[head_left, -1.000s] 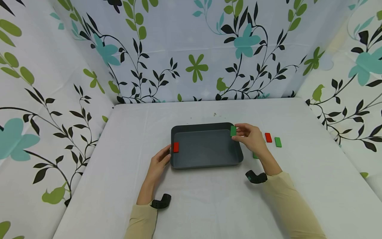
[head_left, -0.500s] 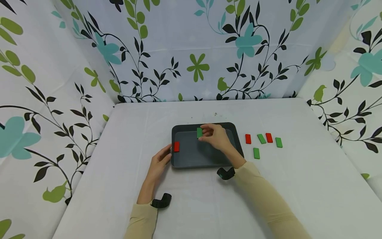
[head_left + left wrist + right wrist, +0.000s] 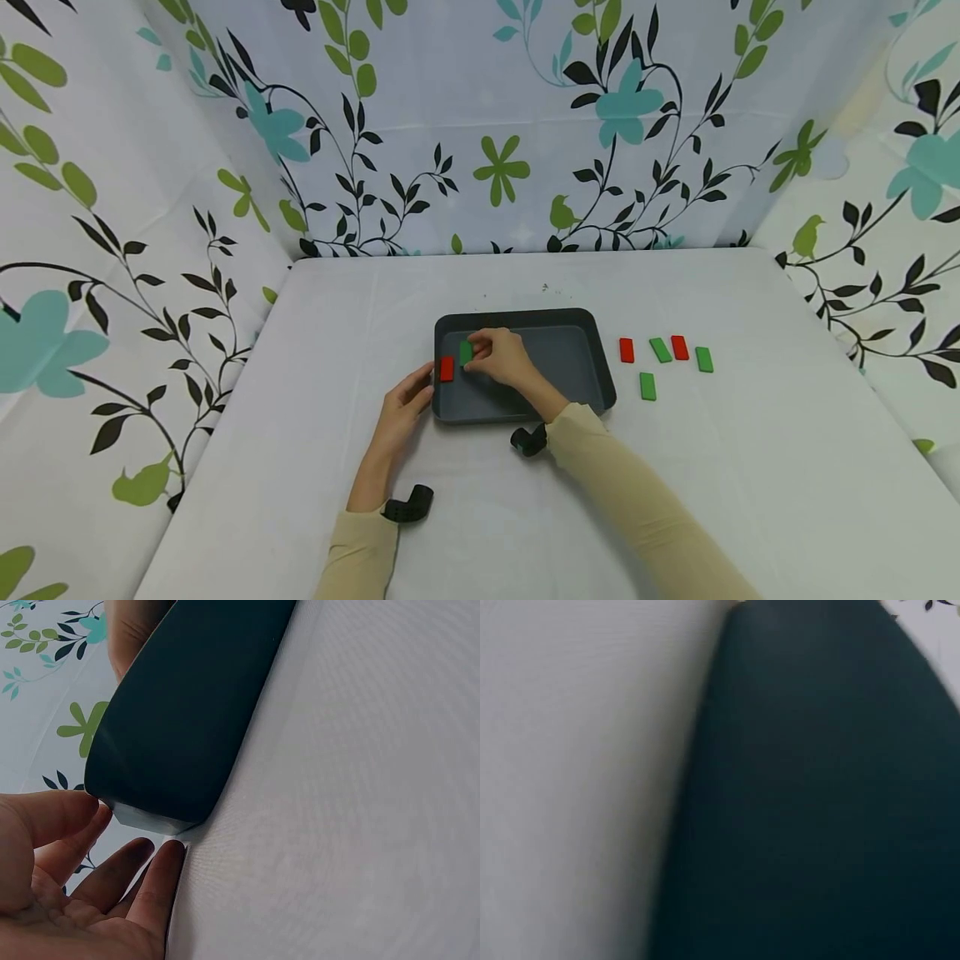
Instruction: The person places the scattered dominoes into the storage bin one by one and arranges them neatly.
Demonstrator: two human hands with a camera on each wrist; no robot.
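Observation:
A dark grey rectangular tray lies on the white-covered table. Inside it, by the left wall, is a red rectangular block. My right hand reaches over the tray and pinches a green rectangular block between thumb and fingers, just right of the red one. With relaxed fingers my left hand touches the tray's left side. The left wrist view shows its thumb tip against the tray's corner. The right wrist view holds only the tray's dark side wall; the hand is out of sight there.
Right of the tray lie several loose blocks: a red block, a green block, another red block, a green block and a lower green block. A patterned curtain surrounds the table's back and sides.
My right hand has carried the green block leftward from the tray's right edge to beside the red block, lowering it a little. My left hand has stayed at the tray's left side.

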